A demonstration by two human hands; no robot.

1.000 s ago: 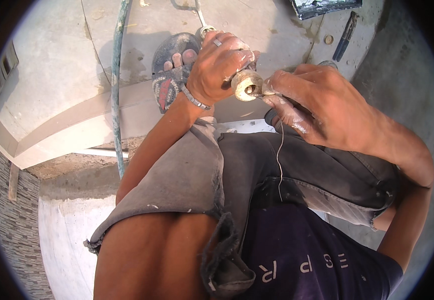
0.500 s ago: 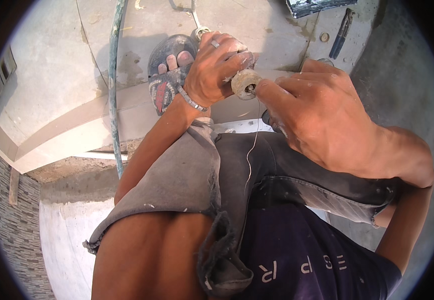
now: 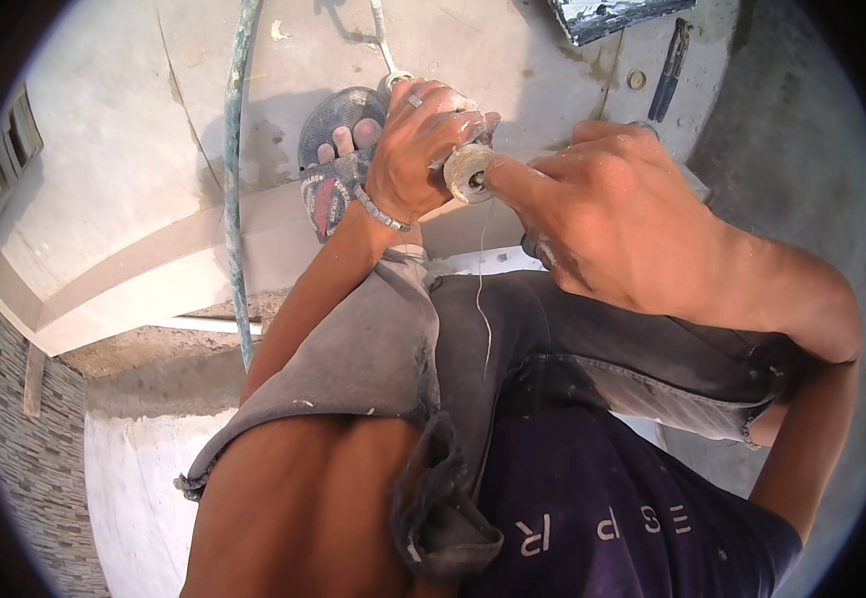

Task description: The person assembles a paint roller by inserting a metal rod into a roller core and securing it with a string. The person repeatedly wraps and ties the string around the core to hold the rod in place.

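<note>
My left hand (image 3: 423,149) is wrapped around a dusty, whitish fitting with a round end (image 3: 469,173) that has a dark hole in its middle. A thin pale rod or stem (image 3: 383,35) sticks out beyond the far side of that hand. My right hand (image 3: 612,214) is closed, its thumb tip against the hole. A dark bit of something (image 3: 529,245) shows under its curled fingers, too little to name. From the round end a thin thread (image 3: 483,299) hangs down over my trousers.
A stained green hose (image 3: 233,169) runs down the left of the pale slab floor. My sandalled foot (image 3: 343,159) rests beside my left hand. At the far right lie a dark-handled tool (image 3: 668,75) and a paint-smeared black tray-like object (image 3: 612,15). A stepped ledge (image 3: 134,279) crosses behind.
Both hands and the fitting have shifted slightly left in view. The right thumb stays at the hole, and the thread has swung a little left.
</note>
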